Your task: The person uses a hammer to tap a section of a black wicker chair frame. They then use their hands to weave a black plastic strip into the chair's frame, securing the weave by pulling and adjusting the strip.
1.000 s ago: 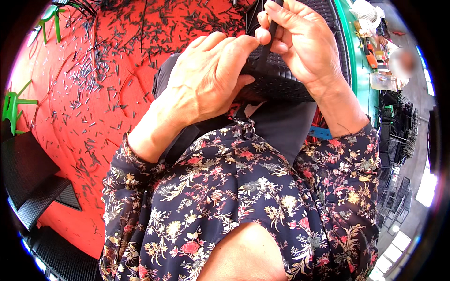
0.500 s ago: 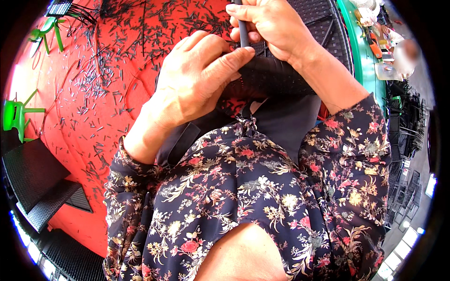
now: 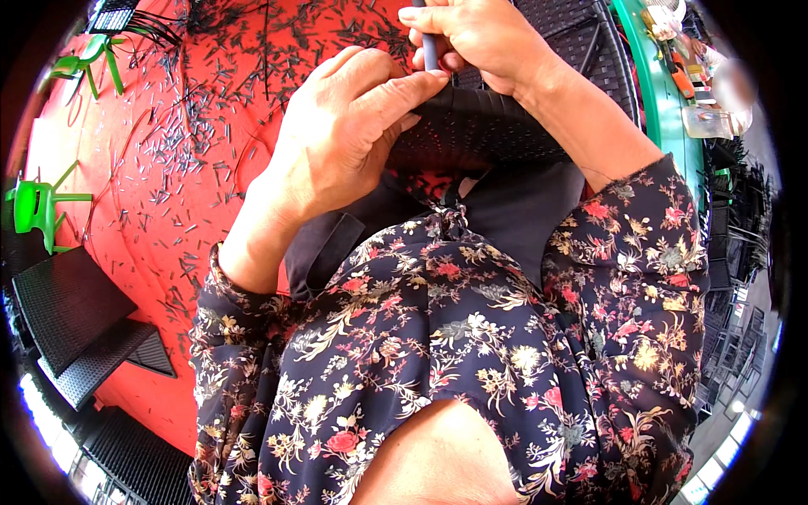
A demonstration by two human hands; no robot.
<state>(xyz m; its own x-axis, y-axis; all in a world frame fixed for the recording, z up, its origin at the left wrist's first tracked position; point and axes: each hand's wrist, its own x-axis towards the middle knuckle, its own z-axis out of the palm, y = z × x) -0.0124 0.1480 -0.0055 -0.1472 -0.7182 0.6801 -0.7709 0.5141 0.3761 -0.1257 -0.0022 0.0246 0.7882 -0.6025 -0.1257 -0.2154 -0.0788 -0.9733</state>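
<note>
My right hand (image 3: 497,46) grips a slim grey rod-shaped tool (image 3: 430,52) between thumb and fingers, its lower end pointing down at a rim. That rim belongs to a black woven furniture piece (image 3: 480,130) lying across my lap. My left hand (image 3: 345,126) is closed at the rim's left side, its thumb stretched to the rod's lower end. Whatever its curled fingers pinch is hidden behind the hand.
Short dark offcuts (image 3: 198,126) litter the red floor (image 3: 135,202). Green stools (image 3: 38,206) and black woven pieces (image 3: 71,303) stand at left. A green table (image 3: 665,93) holding tools and a clear container (image 3: 707,123) runs along the right; stacked black furniture (image 3: 732,227) lies beyond.
My left hand has shifted slightly up and left, showing more of the woven rim. The rod in my right hand now stands a little higher and more upright.
</note>
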